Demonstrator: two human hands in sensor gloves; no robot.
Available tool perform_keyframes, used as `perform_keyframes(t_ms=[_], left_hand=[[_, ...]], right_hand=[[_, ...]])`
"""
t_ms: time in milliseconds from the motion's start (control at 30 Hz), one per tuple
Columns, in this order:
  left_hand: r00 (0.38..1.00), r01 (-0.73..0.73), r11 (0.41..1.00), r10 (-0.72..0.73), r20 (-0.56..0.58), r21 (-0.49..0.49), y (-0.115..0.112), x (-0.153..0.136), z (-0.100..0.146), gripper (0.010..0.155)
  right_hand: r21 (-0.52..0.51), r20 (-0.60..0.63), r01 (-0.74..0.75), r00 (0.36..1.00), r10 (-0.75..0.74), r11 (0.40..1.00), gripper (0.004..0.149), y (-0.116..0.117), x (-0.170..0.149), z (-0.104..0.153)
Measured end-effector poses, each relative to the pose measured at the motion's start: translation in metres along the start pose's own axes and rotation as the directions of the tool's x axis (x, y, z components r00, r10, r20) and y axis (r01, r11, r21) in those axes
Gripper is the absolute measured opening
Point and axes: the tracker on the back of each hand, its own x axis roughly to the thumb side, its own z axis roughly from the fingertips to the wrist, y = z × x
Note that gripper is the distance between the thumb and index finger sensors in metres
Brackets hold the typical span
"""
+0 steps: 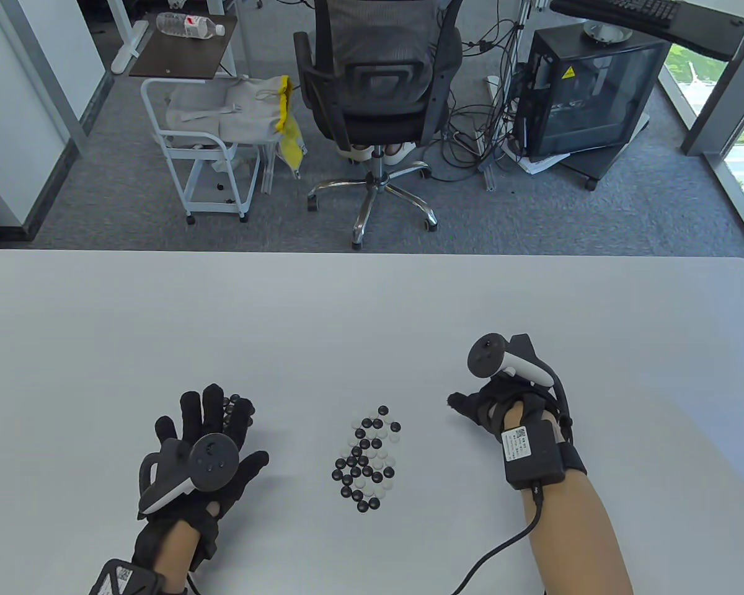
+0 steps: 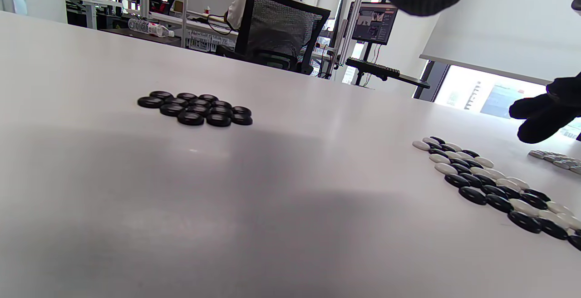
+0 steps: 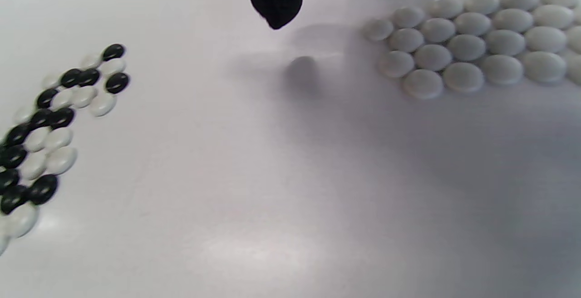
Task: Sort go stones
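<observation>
The mixed pile of black and white stones lies near the table's front edge, between the hands. The left hand is spread flat; the right hand hovers loosely curled, holding nothing. Sorted black stones and white stones lie beside them.

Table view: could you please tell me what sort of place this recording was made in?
Most likely an office or lab workspace: a mesh office chair, a desktop computer tower with tangled cables, and grey carpet beyond the white table.
</observation>
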Motion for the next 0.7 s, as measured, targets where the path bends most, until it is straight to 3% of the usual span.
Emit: perform_keyframes(t_ms=[200,367,533,700], left_hand=[[1.000,0.003,1.000,-0.003,0.002,0.001,0.000,0.000,0.000,0.083],[1.000,0.000,1.000,0.000,0.005,0.007,0.001,0.000,0.001,0.083],[1.000,-0.009,1.000,0.009,0.004,0.013,0.002,-0.001,0.002,0.083],[1.000,-0.017,1.000,0.017,0.003,0.021,0.003,-0.002,0.003,0.083]], right_hand=[[0.042,0.187,-0.075,0.980,0.066,0.996,0.069,0.014,0.057,-0.003],[0.078,0.246,-0.144,0.962,0.121,0.986,0.069,0.030,0.086,-0.014],[0.107,0.244,-0.175,0.959,0.145,0.979,0.069,0.040,0.092,-0.026],[0.116,0.215,-0.184,0.964,0.156,0.976,0.069,0.037,0.080,-0.021]])
